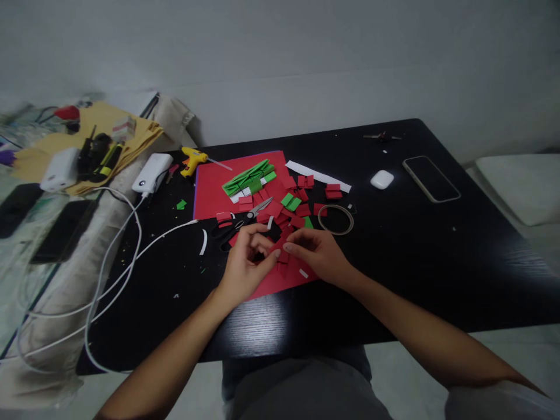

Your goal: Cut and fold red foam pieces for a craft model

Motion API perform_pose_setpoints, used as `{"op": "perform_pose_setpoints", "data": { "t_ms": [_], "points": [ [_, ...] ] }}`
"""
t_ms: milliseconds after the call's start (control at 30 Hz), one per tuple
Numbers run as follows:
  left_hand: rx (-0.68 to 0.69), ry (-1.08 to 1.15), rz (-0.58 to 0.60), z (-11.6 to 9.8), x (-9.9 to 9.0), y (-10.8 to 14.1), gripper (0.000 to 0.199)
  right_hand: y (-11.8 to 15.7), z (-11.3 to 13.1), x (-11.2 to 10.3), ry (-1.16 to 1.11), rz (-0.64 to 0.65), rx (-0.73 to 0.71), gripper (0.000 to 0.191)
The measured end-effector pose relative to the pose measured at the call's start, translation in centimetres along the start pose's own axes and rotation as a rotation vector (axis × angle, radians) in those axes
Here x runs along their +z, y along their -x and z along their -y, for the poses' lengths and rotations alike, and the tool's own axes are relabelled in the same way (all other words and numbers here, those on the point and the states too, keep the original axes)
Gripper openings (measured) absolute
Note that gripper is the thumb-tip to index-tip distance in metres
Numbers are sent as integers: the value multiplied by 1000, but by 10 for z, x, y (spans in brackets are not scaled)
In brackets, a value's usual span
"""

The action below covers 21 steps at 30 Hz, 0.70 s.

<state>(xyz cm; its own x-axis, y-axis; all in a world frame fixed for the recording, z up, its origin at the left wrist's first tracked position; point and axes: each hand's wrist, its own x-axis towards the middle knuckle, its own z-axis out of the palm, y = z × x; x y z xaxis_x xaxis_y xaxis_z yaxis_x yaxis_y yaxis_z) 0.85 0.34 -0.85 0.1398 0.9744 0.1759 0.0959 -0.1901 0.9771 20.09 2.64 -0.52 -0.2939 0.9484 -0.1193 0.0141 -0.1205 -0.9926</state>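
Between my two hands is a small folded red paper piece [283, 254], pinched by both over a red sheet [280, 287]. My left hand [249, 259] grips its left side with thumb and fingers. On the right side, the thumb and fingertips of my right hand [317, 252] close on the same paper. Just beyond lie several folded red paper pieces [273, 209] and a folded green piece [291, 202]. Black-handled scissors [250, 216] rest partly open near my left hand. A ring-shaped roll [335, 220] lies beyond my right hand.
At the back left are a yellow glue gun [192, 160] and pleated green paper [248, 178]. A white strip [318, 176] lies behind the pieces. White cables [135, 256] loop along the left edge from a power bank [152, 173]. An earbud case [382, 179] and phone [431, 178] lie right.
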Motion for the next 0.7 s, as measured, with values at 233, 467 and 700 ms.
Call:
{"op": "perform_pose_setpoints", "data": {
  "t_ms": [233, 467, 700],
  "points": [
    [267, -306, -22, 3, -10, 4, 51, -4, 5, -2, -376, 132, 261, 39],
    [424, -547, 123, -1, -13, 2, 52, -7, 4, -10, -619, 268, 599, 19],
    [405, -478, 53, -6, -14, 2, 56, -6, -1, -8, -498, 184, 447, 37]
  ]
}}
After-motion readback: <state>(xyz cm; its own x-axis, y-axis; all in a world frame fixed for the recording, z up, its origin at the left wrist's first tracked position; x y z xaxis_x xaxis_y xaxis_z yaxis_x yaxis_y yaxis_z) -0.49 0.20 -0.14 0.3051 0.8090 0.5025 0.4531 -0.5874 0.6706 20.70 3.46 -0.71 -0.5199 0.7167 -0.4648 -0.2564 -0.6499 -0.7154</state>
